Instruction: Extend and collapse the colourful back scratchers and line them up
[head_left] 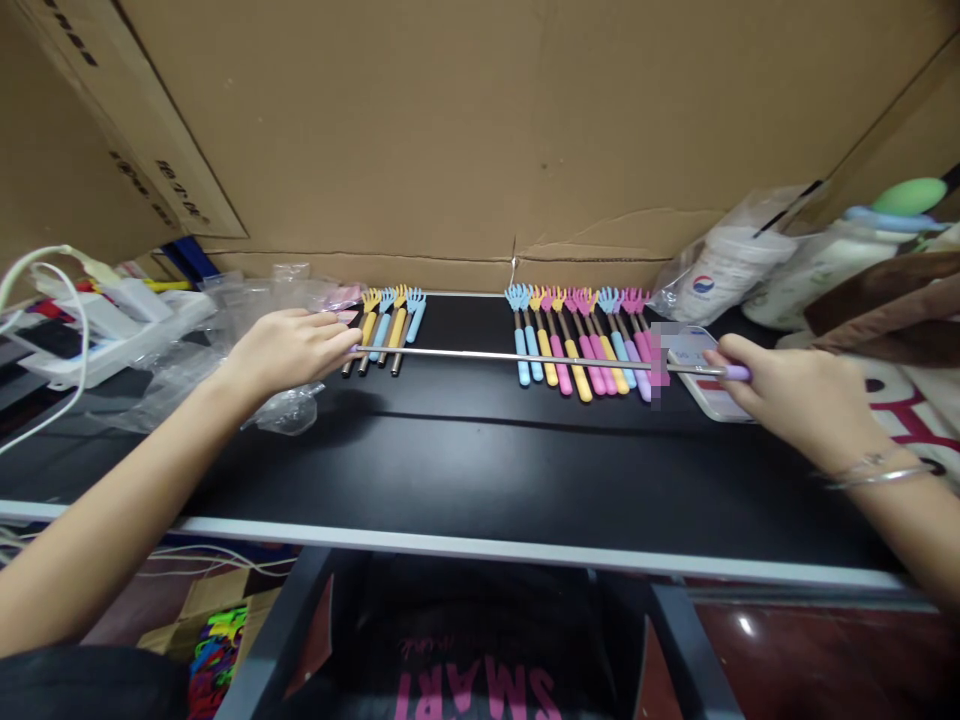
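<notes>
Stretched level above the table is a telescopic back scratcher (465, 353), its thin metal rod pulled out long. My left hand (300, 345) is closed around its left end, where a bit of purple shows and the rest is hidden by the fingers. At the other end, my right hand (795, 390) grips the purple handle. Behind the rod lies a row of collapsed back scratchers (581, 385) with blue, yellow, pink and purple handles, claws pointing away. A smaller group of yellow and blue back scratcher parts (397, 325) with bare metal ends lies near my left hand.
Clear plastic bags (247, 300) and a white power strip (112, 335) with cables are at the left. A phone (709, 395), a bagged cup (731, 270) and a bottle (825, 265) stand or lie at right. Cardboard (450, 130) walls the back of the black table (465, 470).
</notes>
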